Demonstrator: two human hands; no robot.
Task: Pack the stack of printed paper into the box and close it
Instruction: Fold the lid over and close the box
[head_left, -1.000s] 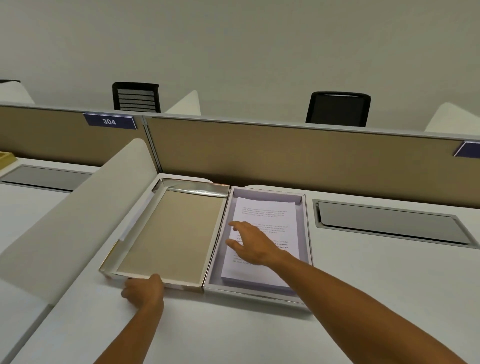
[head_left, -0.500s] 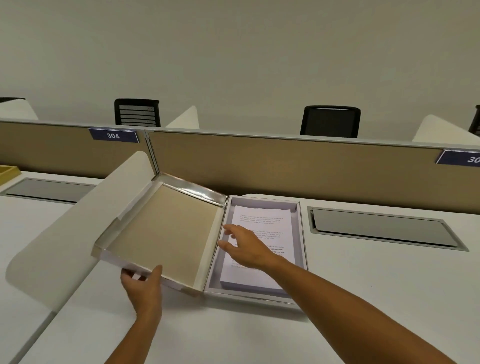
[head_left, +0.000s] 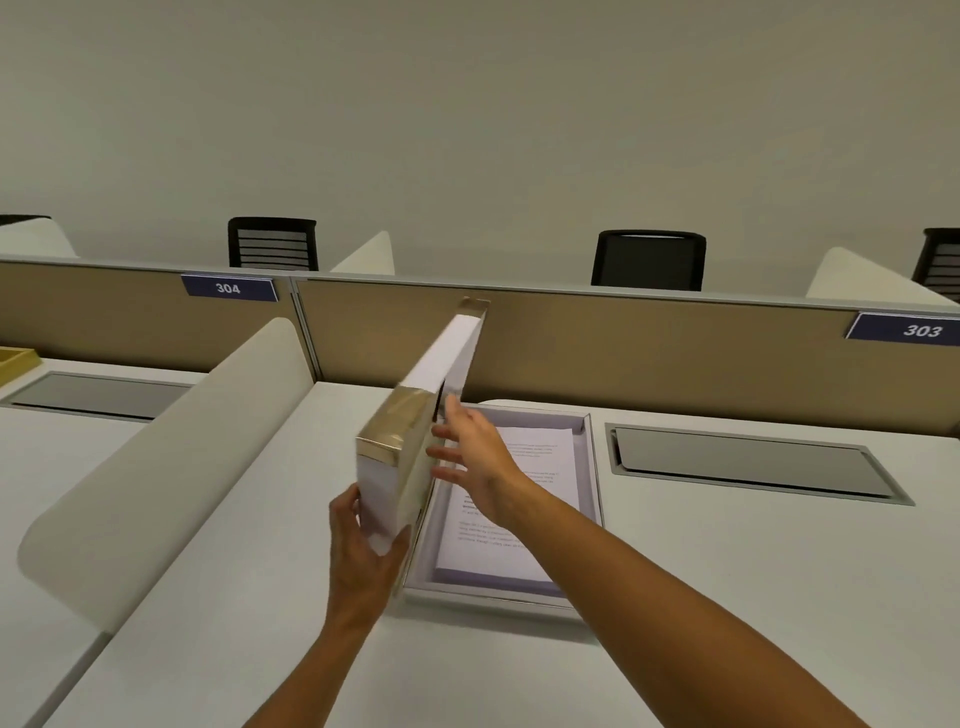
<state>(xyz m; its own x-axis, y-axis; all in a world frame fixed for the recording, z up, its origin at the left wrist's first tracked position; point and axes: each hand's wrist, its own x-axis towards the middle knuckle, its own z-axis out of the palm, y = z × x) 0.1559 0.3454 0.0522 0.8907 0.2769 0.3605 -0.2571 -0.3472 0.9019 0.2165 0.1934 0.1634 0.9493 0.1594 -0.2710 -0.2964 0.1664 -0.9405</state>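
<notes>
Lid: held near upright on its hinge edge along the left wall of the box tray; long axis run from 6 to 12 o'clock.
Paper stack: seen lying flat inside the tray, at 3 o'clock from the lid.
Left hand: clasped on the lid's near lower corner, thumb on one face, fingers on the other.
Right hand: fingers spread wide, nothing grasped; laid against the lid's inner face above the paper.
Key relation: the tray is judged to lie at 3 o'clock from the grip; the lid must be swung that way; the right hand must be cleared first.
</notes>
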